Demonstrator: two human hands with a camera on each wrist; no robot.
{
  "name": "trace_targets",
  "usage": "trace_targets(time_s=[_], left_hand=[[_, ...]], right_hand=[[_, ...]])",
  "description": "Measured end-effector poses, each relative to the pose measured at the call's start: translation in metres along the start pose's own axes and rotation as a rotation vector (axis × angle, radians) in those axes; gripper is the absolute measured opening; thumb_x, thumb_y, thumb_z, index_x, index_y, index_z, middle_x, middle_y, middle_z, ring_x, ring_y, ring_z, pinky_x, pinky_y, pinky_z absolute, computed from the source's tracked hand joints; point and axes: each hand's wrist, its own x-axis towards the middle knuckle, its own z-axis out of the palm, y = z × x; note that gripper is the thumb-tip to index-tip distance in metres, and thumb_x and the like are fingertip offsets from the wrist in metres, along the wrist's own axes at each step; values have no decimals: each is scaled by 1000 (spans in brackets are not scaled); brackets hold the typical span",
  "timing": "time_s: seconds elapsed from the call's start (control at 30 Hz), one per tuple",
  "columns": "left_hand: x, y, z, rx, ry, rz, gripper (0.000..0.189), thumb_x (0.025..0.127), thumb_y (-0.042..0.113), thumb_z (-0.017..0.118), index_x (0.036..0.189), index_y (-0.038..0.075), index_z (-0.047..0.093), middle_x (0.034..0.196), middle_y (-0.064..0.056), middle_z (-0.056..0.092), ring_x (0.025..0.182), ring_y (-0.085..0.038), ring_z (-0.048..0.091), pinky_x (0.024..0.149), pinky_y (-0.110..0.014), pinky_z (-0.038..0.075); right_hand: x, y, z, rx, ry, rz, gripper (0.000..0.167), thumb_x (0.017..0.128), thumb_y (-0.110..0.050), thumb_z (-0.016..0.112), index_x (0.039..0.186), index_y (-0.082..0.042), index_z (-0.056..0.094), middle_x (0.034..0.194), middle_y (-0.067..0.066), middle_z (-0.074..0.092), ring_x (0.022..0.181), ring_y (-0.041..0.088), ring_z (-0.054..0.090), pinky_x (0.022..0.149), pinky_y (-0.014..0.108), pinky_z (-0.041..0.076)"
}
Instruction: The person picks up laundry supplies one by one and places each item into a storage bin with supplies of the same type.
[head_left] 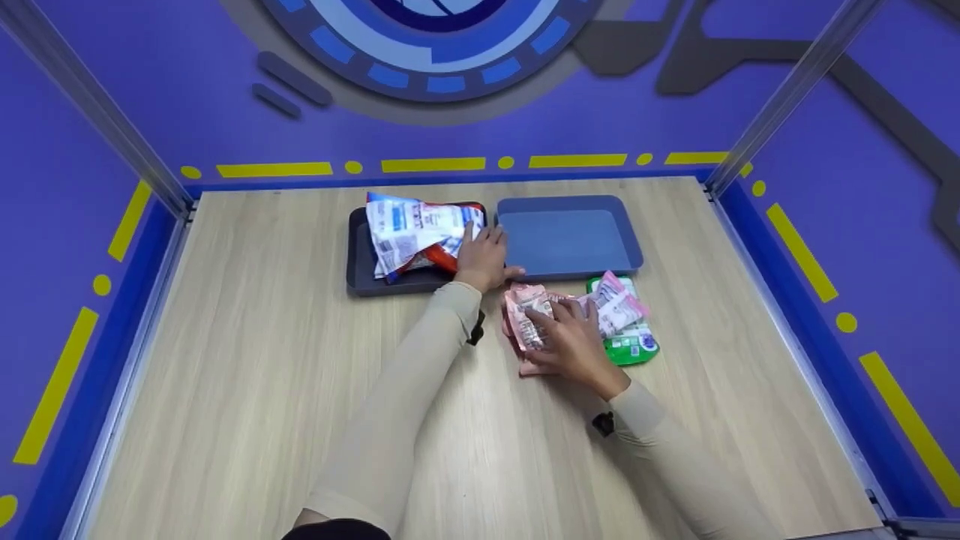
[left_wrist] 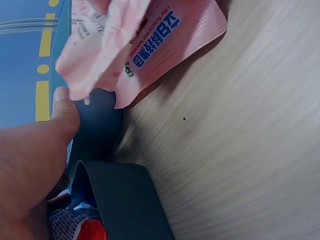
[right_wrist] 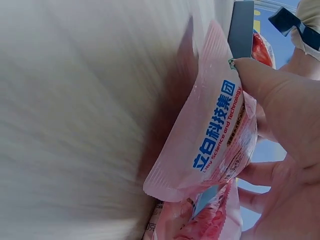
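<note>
In the head view my left hand (head_left: 482, 259) has its fingers spread over the right end of the dark tray (head_left: 355, 270), touching a white-and-blue packet (head_left: 412, 217) there. A red packet (head_left: 442, 257) lies partly covered beneath it. The left thumb sticks out toward the second tray. My right hand (head_left: 574, 343) grips a pink packet (head_left: 523, 307) printed with blue Chinese characters, its thumb and fingers on opposite sides of the pouch in the right wrist view. Against that hand lies a pink-and-white packet (head_left: 619, 309), overlapping a green-and-white pack (head_left: 634, 352).
A blue-grey tray (head_left: 570, 238) stands beside the dark one, behind the pink packets. The wooden tabletop (head_left: 285, 337) is bounded by purple-blue panels (head_left: 420, 135) at the back and both sides. Metal posts (head_left: 161, 180) rise at the rear corners.
</note>
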Motion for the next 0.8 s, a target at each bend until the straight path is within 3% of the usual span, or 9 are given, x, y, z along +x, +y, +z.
trace_targets(time_s=[0.8], left_hand=[[-1, 0, -1, 7, 2, 4, 91, 94, 72, 51, 160, 11, 37, 167, -6, 31, 152, -25, 30, 127, -53, 5]], right_hand=[[-4, 3, -9, 82, -9, 46, 71, 76, -43, 90, 139, -16, 67, 140, 25, 58, 131, 44, 47, 110, 78, 21]])
